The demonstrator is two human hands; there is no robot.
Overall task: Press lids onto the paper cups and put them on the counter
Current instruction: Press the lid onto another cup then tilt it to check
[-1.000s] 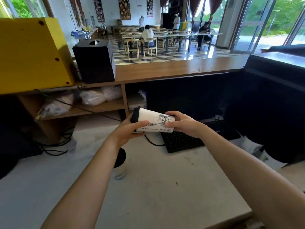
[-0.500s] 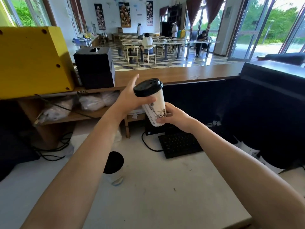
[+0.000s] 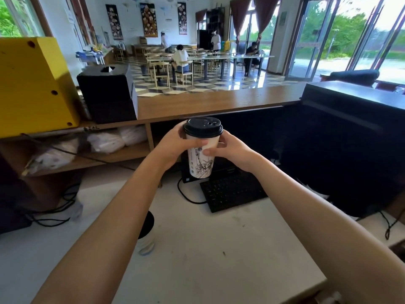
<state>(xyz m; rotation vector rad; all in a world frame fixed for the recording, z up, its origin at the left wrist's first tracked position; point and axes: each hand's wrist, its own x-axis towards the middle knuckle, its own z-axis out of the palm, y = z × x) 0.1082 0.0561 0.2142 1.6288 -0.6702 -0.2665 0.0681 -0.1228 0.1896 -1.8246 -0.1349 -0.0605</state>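
The tall white paper cup printed with black line drawings was held upright in the air between both hands, its round black plastic lid seated flat on the rim. The left hand gripped the cup just under the lid, thumb laid across the front of the wall and the other fingers curled round the far side, where they could not be seen. The right hand gripped the opposite side a little lower, its thumb pressed on the printed wall and its fingers wrapped behind. The lid sat just above both thumbs; neither hand touched its top.

Beyond and above the hands ran the long brown wooden counter, well apart from the cup. Directly below the hands lay a black computer keyboard on the pale grey worktop. Nearer the person, under the left forearm, stood a second white paper cup with a black lid, partly hidden by that arm. Up and to the left of the left hand, a black cardboard box stood on the counter beside a large yellow box.
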